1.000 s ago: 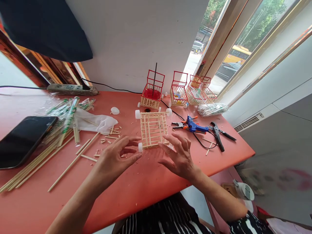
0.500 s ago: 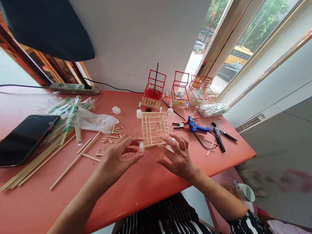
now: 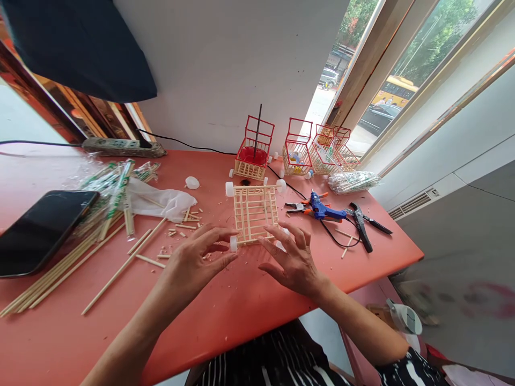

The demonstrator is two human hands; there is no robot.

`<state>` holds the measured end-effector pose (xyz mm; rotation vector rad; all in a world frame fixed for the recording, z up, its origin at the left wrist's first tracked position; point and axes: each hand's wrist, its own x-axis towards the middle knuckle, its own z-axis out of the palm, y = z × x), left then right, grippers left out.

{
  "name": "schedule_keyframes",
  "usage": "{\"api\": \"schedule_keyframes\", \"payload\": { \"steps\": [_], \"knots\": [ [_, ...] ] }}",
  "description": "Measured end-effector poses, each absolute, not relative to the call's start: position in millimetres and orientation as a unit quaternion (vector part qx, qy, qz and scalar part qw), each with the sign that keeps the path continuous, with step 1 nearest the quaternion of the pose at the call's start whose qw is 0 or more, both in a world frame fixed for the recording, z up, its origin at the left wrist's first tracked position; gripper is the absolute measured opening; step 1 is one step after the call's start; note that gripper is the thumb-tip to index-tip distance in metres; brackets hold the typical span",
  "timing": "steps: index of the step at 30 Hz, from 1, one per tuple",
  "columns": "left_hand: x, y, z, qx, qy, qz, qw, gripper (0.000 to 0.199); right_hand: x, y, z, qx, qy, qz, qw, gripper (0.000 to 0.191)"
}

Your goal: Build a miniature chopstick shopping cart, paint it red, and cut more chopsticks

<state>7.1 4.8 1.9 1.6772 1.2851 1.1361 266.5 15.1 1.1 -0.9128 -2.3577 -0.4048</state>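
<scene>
A small cart frame (image 3: pixel 256 212) of pale wooden sticks lies on the table in front of me, with white cap-like wheels at its corners. My left hand (image 3: pixel 205 249) is at its near left corner. Thumb and forefinger are apart, one on each side of the near left wheel (image 3: pixel 233 244); whether they press on it I cannot tell. At the near right corner, my right hand (image 3: pixel 293 257) has its fingers spread over the frame's edge, fingertips at the near stick. Its thumb is held away from the frame, and its fingers partly hide the near right wheel (image 3: pixel 282 245).
Behind stand several red-and-wood carts (image 3: pixel 251 155). To the right lie a blue glue gun (image 3: pixel 325 210), pliers (image 3: pixel 360 225) and a wrapped bundle (image 3: pixel 354 181). Leftward are long sticks (image 3: pixel 68 268), cut pieces, a white bag (image 3: pixel 169 202), a phone (image 3: pixel 44 228) and a power strip (image 3: pixel 120 146).
</scene>
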Motion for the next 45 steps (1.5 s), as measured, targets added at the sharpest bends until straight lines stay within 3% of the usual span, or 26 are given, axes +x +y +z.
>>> {"api": "schedule_keyframes", "payload": {
  "steps": [8,45],
  "knots": [
    [7.1,5.8,0.7,0.657,0.492,0.449,0.353,0.029,266.7,16.7,0.9,-0.327,-0.885,-0.145,0.297,0.042],
    [8.4,4.4,-2.0,0.644,0.520,0.429,0.363,0.037,262.4,13.8,0.2,-0.331,-0.887,-0.145,0.288,0.045]
  ]
}}
